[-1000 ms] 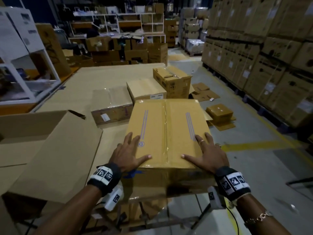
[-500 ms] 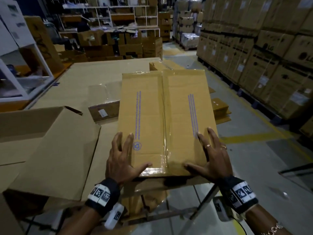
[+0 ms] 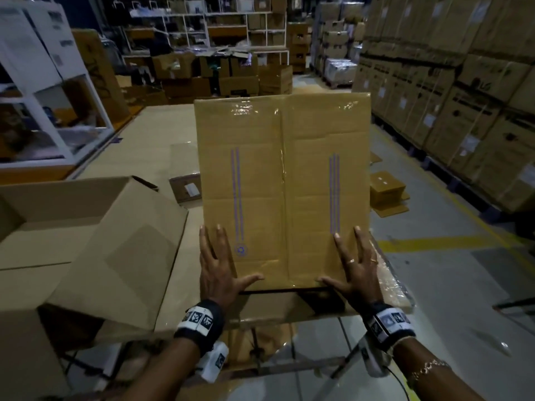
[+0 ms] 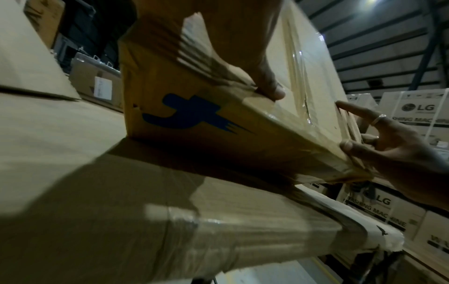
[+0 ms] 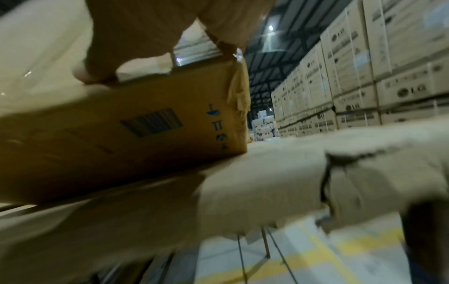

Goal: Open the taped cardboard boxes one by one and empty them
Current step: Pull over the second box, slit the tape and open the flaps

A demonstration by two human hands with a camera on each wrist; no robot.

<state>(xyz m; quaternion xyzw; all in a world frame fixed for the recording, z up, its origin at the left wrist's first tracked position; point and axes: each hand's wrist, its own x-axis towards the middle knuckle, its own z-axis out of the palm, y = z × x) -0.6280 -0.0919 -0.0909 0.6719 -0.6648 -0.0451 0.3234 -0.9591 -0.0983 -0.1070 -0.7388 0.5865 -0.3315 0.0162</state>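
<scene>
A taped cardboard box (image 3: 283, 183) with purple stripes stands tilted up on the cardboard-covered table (image 3: 156, 140), its taped top face turned toward me. My left hand (image 3: 217, 267) lies flat on the lower left of that face, fingers spread, thumb along the near edge. My right hand (image 3: 353, 267), with rings, mirrors it on the lower right. In the left wrist view the box (image 4: 194, 115) shows a blue logo on its side, and its near edge hangs above the table (image 4: 73, 192). The right wrist view shows a barcode on the box (image 5: 145, 134).
A large open cardboard box (image 3: 86, 227) lies at my left. Another taped box (image 3: 185, 189) sits behind the tilted one. Small flat boxes (image 3: 388, 189) lie on the floor at right. Stacked cartons (image 3: 463, 96) line the right wall beyond a yellow floor line (image 3: 434, 244).
The box has tipped up from lying flat, its far end rising until the top faces me. Both hands stayed at its near end.
</scene>
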